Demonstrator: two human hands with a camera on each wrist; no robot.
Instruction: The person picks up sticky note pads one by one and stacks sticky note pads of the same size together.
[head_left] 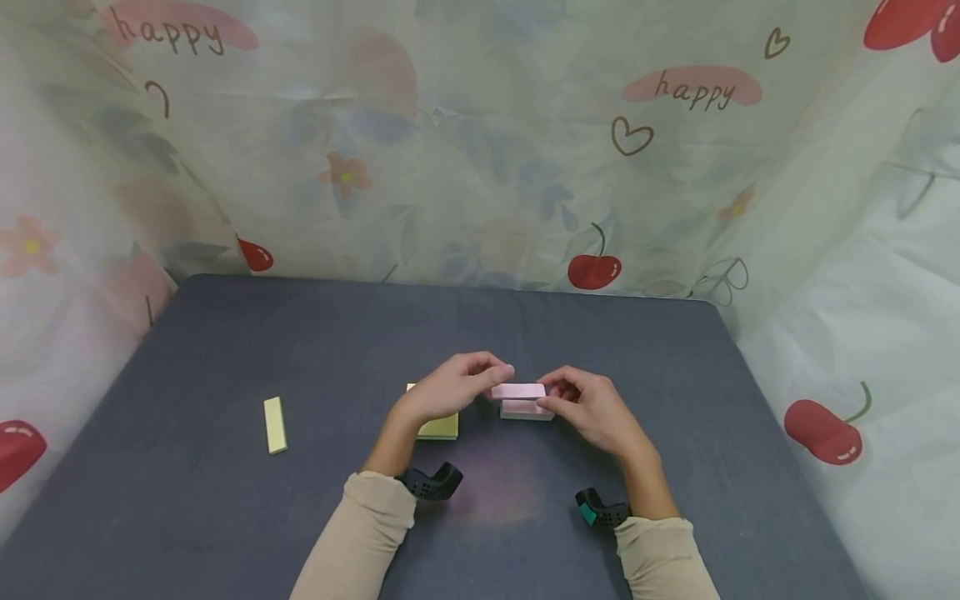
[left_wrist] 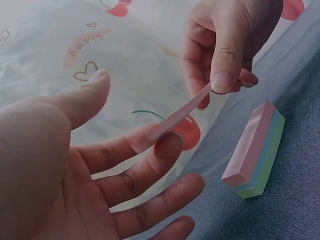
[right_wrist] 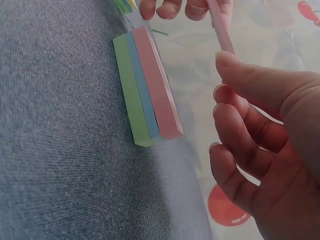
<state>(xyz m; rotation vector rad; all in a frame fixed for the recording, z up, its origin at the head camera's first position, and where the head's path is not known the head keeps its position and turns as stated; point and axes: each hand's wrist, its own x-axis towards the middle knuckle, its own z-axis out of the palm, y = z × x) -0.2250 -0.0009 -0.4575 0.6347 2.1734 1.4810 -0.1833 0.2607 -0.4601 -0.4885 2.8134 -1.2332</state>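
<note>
My right hand (head_left: 596, 408) pinches one end of a thin pink sticky-note pad (head_left: 517, 392) between thumb and fingers. At the other end, the fingers of my left hand (head_left: 457, 385) touch the pad from behind. The left thumb stands away from it, as the left wrist view shows. Just below the held pad lies a stack of narrow sticky-note pads (right_wrist: 150, 85), layered pink, blue and green. A yellow pad stack (head_left: 438, 428) sits partly hidden under my left hand and wrist.
A single narrow yellow pad (head_left: 275, 425) lies apart on the left of the dark grey tabletop (head_left: 187, 517). A patterned curtain (head_left: 480, 167) hangs behind the table and along both sides. Each wrist wears a black band (head_left: 431, 483).
</note>
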